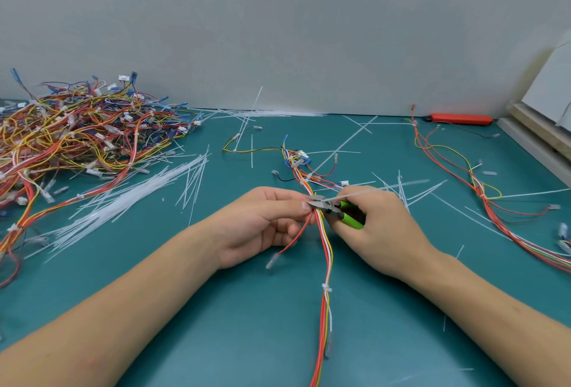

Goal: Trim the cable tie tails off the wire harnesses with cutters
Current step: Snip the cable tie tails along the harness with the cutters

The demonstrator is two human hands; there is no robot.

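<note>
A wire harness [327,250] of red, orange, yellow and white wires runs down the middle of the green mat. My left hand [262,226] pinches the bundle at a cable tie. My right hand [380,229] grips green-handled cutters [338,212], whose metal jaws sit against the bundle at my left fingertips. A long white cable tie tail [370,192] sticks out to the right from the jaws, over my right hand. Lower down, a trimmed tie [326,288] wraps the same harness.
A big heap of harnesses [77,136] fills the left side. Loose white cable ties [129,201] lie beside it, and cut tails litter the mat. Another harness [482,195] lies at the right. An orange tool [460,118] rests by the back wall, with boards [540,136] at far right.
</note>
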